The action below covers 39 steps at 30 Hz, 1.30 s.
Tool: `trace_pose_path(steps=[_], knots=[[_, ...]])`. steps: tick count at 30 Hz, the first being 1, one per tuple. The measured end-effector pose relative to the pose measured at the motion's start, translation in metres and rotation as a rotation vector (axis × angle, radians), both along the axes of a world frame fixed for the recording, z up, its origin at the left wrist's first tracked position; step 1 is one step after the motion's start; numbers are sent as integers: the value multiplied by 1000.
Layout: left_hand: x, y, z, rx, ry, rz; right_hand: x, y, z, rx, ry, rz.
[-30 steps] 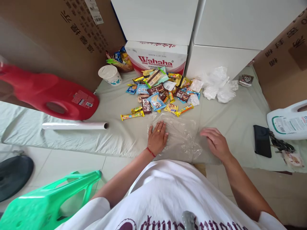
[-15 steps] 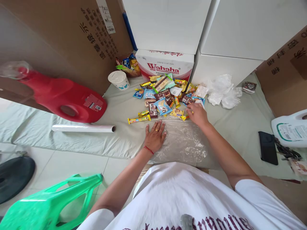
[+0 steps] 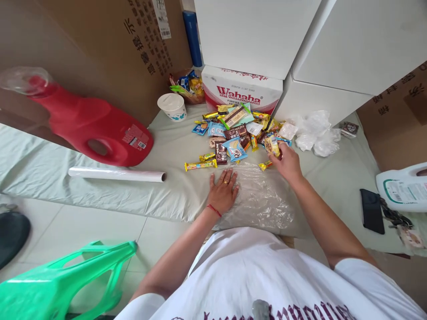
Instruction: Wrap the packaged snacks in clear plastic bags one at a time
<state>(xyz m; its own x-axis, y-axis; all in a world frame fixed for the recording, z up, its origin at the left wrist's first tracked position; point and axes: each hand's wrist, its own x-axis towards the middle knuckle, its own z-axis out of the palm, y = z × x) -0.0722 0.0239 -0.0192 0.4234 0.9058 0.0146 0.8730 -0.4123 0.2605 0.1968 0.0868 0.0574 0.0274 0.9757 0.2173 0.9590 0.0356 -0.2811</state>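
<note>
My right hand pinches a yellow snack packet with cookie print, lifted at the right side of a heap of wrapped snacks. Fingers spread, my left hand lies flat at the left edge of a clear plastic bag. The heap holds a light-blue packet, brown cocoa packets and a bar with green ends. A yellow stick packet lies in front on the left. Below my right hand is a small yellow packet.
Behind the heap stands a Wahaha carton. On the left are a paper tub, a red jug and a film roll. Crumpled clear bags, a phone and a white bottle lie right. A green stool is lower left.
My right hand has picked up the cookie-print packet from the heap's front edge and raised it. My left hand stays flat. The camera view has shifted slightly.
</note>
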Motion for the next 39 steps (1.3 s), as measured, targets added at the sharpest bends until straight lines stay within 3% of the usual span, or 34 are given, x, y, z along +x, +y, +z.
trace_pose_path(steps=[2,4,6,9,12,15,19,21,24,27,29,32,35,39], knots=[[-1,0,1,-5,-7,-3,-12,-34,-6,45,-14,194],[-1,1,1,-10,-16,-4,-27,-65,-18,26,-99,426],[-2,1,2,-12,-28,-2,-38,-88,-33,-28,-173,573],[-3,1,1,-12,-47,-4,-37,-102,-46,-121,-169,663],[-3,2,0,-13,-61,-3,-19,-93,-42,-206,-38,685],[-3,2,-1,-9,-64,7,8,-63,-32,-226,92,533],[-3,2,-2,0,-52,4,36,6,-27,-122,67,67],[-3,2,-1,5,-44,5,40,42,-30,-67,5,-85],[-3,2,0,9,-39,10,34,82,-36,-119,-83,-161],[-3,2,0,6,-45,15,25,94,-41,-292,-84,-168],[-3,2,0,0,-50,16,24,86,-40,-330,-51,-132],[-3,2,2,-11,-50,16,25,53,-31,-209,39,-42],[-3,2,3,-17,-49,8,16,0,-21,-109,183,132],[-3,2,3,-14,-48,7,-23,-77,-23,-198,170,402]])
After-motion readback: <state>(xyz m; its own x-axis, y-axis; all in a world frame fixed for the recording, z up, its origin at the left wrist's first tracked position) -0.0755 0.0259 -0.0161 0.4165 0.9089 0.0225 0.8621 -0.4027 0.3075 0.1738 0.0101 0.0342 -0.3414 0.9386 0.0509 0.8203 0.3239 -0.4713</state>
